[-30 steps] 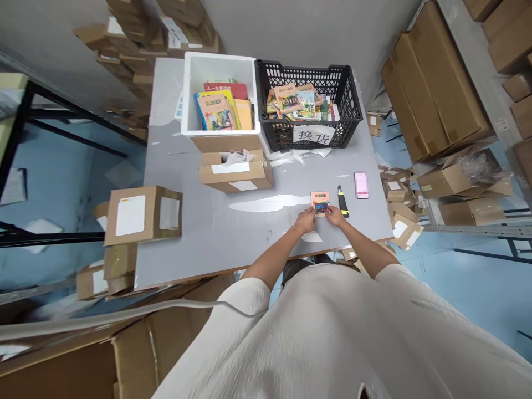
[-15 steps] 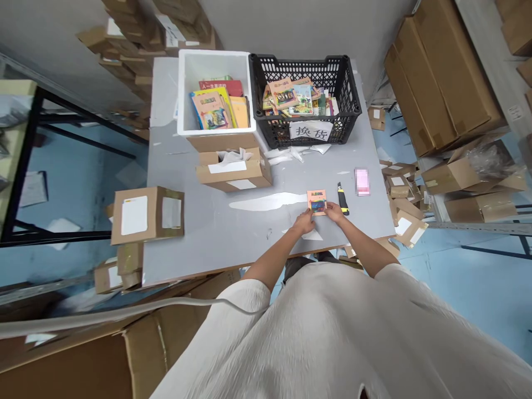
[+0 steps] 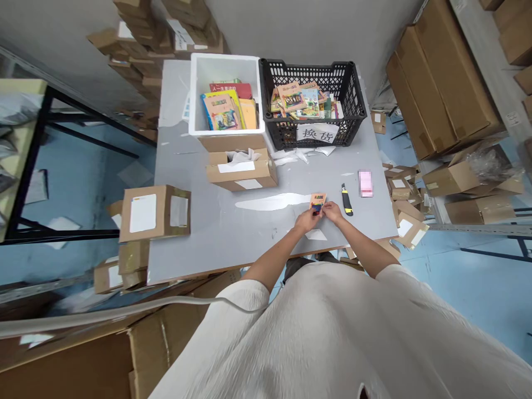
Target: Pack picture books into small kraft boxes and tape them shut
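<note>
A small orange-covered book (image 3: pixel 318 198) with a colourful picture is between my hands, near the table's front edge. My left hand (image 3: pixel 306 220) grips its lower left part and covers some of the picture. Fingers of my right hand (image 3: pixel 332 212) are closed at its right edge. Whether the book is slightly opened there, I cannot tell. Just right of my right hand lies a black and yellow utility knife (image 3: pixel 347 200). Beyond the knife is a pink, blurred rectangular object (image 3: pixel 366 183). A white paper scrap (image 3: pixel 316 235) lies below my hands.
At the back of the grey table (image 3: pixel 216 233) stand a white foam box (image 3: pixel 226 133) and a black plastic crate (image 3: pixel 357 119), both holding books. An opened carton (image 3: pixel 245 178) sits before them. Another carton (image 3: pixel 155 213) is at the left edge. Shelves of boxes flank the table.
The book has turned and looks narrower, tilted between my hands. My left hand covers more of its lower part. The whole view has shifted slightly to the right.
</note>
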`<state>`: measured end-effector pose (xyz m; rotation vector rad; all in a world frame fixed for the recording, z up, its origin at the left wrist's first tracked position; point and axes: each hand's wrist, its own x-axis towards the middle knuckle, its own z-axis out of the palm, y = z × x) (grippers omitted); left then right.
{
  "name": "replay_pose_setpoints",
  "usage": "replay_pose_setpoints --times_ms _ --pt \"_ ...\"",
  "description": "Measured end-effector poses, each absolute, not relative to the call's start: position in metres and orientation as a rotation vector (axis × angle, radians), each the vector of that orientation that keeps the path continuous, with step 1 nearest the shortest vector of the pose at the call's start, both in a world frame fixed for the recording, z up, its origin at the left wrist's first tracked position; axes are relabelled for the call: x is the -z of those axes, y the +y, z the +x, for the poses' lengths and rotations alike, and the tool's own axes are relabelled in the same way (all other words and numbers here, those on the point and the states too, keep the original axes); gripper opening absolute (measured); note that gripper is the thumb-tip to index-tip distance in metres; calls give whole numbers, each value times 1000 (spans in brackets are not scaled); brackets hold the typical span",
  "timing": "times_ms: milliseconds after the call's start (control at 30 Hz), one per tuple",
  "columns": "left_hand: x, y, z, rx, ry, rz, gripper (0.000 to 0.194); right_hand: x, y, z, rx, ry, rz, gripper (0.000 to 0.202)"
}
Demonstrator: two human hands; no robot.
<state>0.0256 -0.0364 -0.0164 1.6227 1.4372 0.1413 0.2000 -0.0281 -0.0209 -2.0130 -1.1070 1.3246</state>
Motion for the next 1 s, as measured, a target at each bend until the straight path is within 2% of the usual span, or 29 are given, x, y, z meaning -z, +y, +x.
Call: replay_pose_setpoints --times_ms 133,233,333,500,700,867,1000 --pt "6 -31 18 -47 1557 1597 33 15 -25 188 -1517 -932 -1883 11" --pt "6 -27 2 -127 1634 1587 19 13 -22 182 -1594 -895 -1823 9" --pt "11 -24 -15 -290 1689 1416 13 13 -22 180 -1545 -909 -1917 9" --pt "15 -28 -36 -566 1625 1088 15 6 -27 177 -1503 -998 -2043 1" --pt "6 -36 -45 -693 1494 862 13 -12 -29 167 -1626 -888 -1973 12" --pt "-6 -35 -47 -740 1449 854 11 -28 -35 165 -1545 -847 -1932 28" --pt "-12 -31 -46 -698 1464 932 13 -38 -40 168 -1444 -878 -1827 28"
